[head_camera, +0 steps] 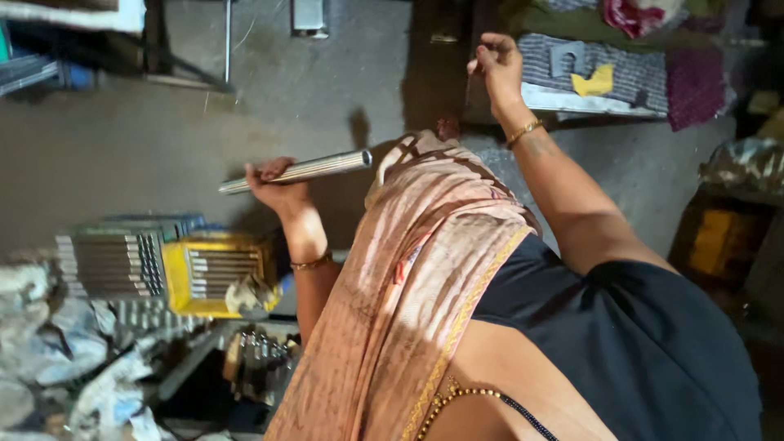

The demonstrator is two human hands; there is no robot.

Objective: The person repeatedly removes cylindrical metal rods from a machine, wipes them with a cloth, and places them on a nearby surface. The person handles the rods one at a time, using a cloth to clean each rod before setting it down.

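Observation:
My left hand is wrapped around a shiny metal rod, held level above the grey floor. The rod sticks out of the fist on both sides, its longer end pointing right toward my peach drape. My right hand is raised at the top of the view, arm stretched out. Its fingertips are pinched together beside a dark upright panel; I see nothing between them. Both wrists carry thin gold bangles.
A yellow crate with several metal rods sits at the left, next to stacked rods. Crumpled white wrapping lies lower left. Folded cloths sit on a ledge at upper right. A yellow box stands at the right.

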